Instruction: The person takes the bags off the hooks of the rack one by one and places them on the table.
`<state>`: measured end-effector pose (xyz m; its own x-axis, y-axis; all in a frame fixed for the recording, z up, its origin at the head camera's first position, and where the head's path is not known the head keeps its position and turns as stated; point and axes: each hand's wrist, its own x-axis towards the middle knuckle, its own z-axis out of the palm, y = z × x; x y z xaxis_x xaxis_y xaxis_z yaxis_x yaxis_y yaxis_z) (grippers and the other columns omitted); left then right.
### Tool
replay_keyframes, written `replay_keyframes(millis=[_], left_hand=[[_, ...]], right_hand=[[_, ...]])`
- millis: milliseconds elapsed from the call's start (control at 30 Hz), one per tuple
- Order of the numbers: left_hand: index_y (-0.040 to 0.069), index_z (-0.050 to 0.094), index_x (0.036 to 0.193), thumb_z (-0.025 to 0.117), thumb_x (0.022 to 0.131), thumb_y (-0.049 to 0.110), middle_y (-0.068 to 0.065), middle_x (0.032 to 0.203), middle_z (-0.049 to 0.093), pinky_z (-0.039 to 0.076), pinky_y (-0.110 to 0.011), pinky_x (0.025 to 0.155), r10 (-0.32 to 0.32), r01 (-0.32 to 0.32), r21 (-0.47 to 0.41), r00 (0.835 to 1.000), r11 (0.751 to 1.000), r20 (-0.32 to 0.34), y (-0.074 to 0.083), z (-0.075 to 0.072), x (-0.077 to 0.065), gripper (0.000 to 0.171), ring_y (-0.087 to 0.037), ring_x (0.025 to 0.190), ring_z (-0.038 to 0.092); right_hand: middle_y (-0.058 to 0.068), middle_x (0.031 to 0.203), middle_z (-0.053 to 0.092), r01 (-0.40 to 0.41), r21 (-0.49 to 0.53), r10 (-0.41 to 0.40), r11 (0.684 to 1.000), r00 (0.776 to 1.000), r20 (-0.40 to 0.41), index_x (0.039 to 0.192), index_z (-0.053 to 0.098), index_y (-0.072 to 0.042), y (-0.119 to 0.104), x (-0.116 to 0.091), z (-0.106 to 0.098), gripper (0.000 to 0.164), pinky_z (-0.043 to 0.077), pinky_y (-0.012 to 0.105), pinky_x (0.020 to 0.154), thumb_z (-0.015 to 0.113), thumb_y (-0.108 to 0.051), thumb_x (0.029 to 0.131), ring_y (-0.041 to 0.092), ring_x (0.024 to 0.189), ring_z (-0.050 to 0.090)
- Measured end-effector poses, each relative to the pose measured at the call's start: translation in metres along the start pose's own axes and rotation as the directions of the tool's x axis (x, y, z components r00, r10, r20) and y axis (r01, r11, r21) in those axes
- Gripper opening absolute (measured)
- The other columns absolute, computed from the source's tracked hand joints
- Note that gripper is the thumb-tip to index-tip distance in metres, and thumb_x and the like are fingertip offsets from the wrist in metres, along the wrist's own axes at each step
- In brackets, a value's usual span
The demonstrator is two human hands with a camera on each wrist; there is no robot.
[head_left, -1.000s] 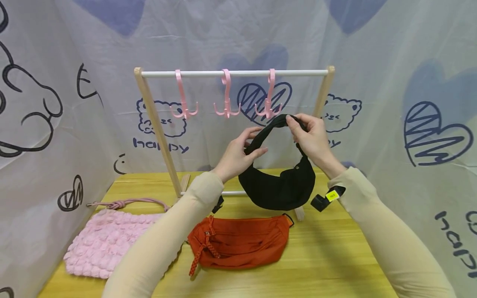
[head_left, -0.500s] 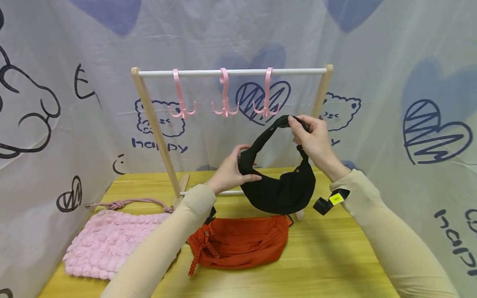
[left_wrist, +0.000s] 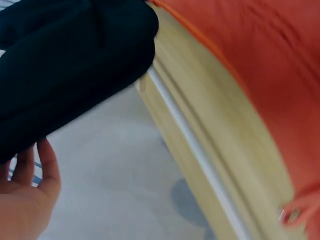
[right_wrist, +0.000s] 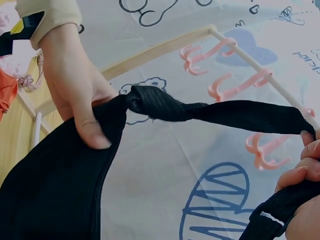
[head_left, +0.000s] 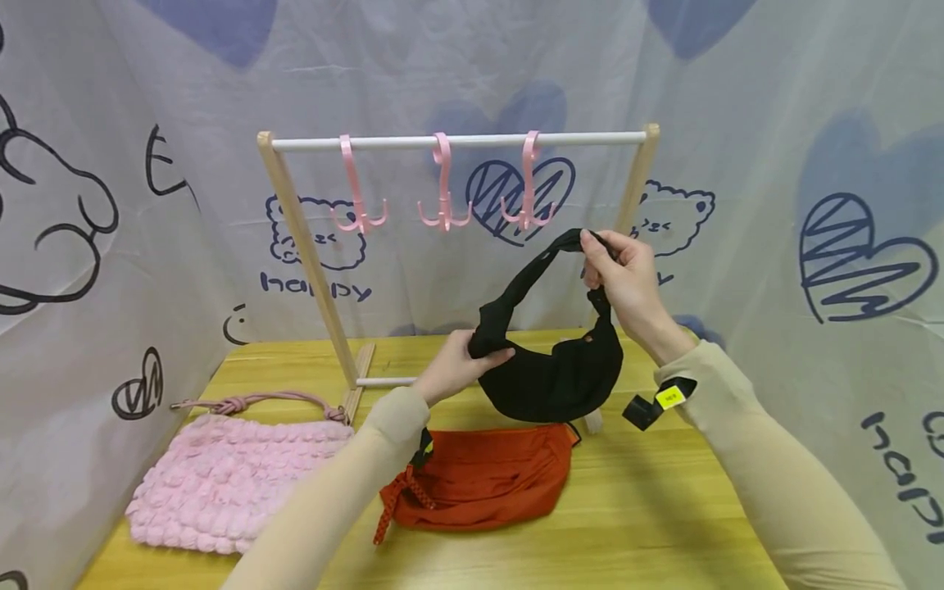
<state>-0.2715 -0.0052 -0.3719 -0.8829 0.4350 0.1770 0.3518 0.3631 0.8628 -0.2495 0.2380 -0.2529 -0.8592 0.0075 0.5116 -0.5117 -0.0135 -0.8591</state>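
A black shoulder bag (head_left: 553,389) hangs in the air between both hands, its strap arched into a loop. My left hand (head_left: 451,366) grips the bag's left end where body meets strap, thumb across the front. In the right wrist view, that thumb (right_wrist: 92,130) lies on the black fabric below a knot (right_wrist: 152,102) in the strap. My right hand (head_left: 623,274) pinches the top of the strap (right_wrist: 245,116), fingers curled round it. A slider buckle (right_wrist: 272,218) shows just below those fingers. From the left wrist, the bag's underside hides part of the left hand's fingers (left_wrist: 47,162).
Behind the bag stands a wooden rack with a white bar (head_left: 398,142), bearing three pink hooks (head_left: 445,205). An orange waist bag (head_left: 487,483) lies on the wooden table (head_left: 649,508) below. A pink puffy bag (head_left: 229,479) lies at the left.
My left hand has slid down from the side of the strap to the bag's left end. The right hand, holding the strap top, has shifted slightly right.
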Motion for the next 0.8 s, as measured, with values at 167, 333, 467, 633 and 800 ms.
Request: replay_keyframes(millis=[167, 333, 467, 633, 800], left_hand=[[0.005, 0.061, 0.084, 0.068, 0.097, 0.025, -0.006, 0.078, 0.057, 0.045, -0.032, 0.077, 0.021, -0.043, -0.169, 0.992, 0.985, -0.128, -0.004, 0.006, -0.003, 0.025, -0.017, 0.078, 0.056], [0.000, 0.069, 0.096, 0.067, 0.098, 0.018, -0.018, 0.096, 0.070, 0.053, -0.034, 0.088, 0.077, -0.129, -0.185, 0.961, 0.974, -0.266, -0.004, 0.008, -0.003, 0.017, -0.015, 0.090, 0.064], [-0.003, 0.069, 0.101, 0.065, 0.098, 0.012, -0.023, 0.102, 0.070, 0.054, -0.036, 0.092, 0.102, -0.172, -0.209, 0.946, 0.963, -0.307, 0.000, 0.007, -0.006, 0.016, -0.013, 0.093, 0.064], [-0.004, 0.068, 0.102, 0.063, 0.098, 0.008, -0.020, 0.103, 0.071, 0.053, -0.033, 0.094, 0.108, -0.198, -0.261, 0.940, 0.945, -0.323, 0.007, 0.004, -0.010, 0.014, -0.007, 0.093, 0.064], [-0.003, 0.065, 0.090, 0.064, 0.097, 0.005, -0.001, 0.087, 0.067, 0.052, -0.026, 0.087, 0.102, -0.225, -0.318, 0.927, 0.921, -0.360, 0.012, 0.001, -0.011, 0.011, -0.006, 0.086, 0.062]], right_hand=[[-0.006, 0.059, 0.048, -0.023, 0.031, 0.024, 0.999, 1.000, -0.017, 0.078, 0.063, -0.017, 0.006, -0.002, -0.008, 0.026, 0.040, 0.020, 0.055, 0.058, -0.020, 0.103, 0.010, 0.056, 0.043], [-0.007, 0.060, 0.050, -0.035, 0.018, 0.036, 0.999, 0.999, -0.040, 0.079, 0.062, -0.016, 0.013, -0.005, -0.016, 0.025, 0.040, 0.019, 0.055, 0.057, -0.020, 0.103, 0.008, 0.057, 0.044], [-0.008, 0.061, 0.051, -0.033, -0.005, 0.033, 0.999, 0.996, -0.078, 0.080, 0.063, -0.016, 0.021, -0.007, -0.021, 0.024, 0.041, 0.019, 0.054, 0.057, -0.018, 0.103, 0.007, 0.056, 0.044], [-0.008, 0.062, 0.054, -0.022, -0.142, 0.008, 0.990, 0.995, -0.100, 0.094, 0.065, -0.011, 0.032, -0.012, -0.030, 0.012, 0.040, 0.020, 0.053, 0.058, -0.015, 0.103, 0.006, 0.055, 0.045], [-0.013, 0.064, 0.055, -0.003, -0.350, -0.001, 0.937, 1.000, -0.010, 0.117, 0.062, 0.001, 0.044, -0.018, -0.041, 0.021, 0.035, 0.021, 0.049, 0.059, -0.014, 0.102, 0.005, 0.054, 0.046]])
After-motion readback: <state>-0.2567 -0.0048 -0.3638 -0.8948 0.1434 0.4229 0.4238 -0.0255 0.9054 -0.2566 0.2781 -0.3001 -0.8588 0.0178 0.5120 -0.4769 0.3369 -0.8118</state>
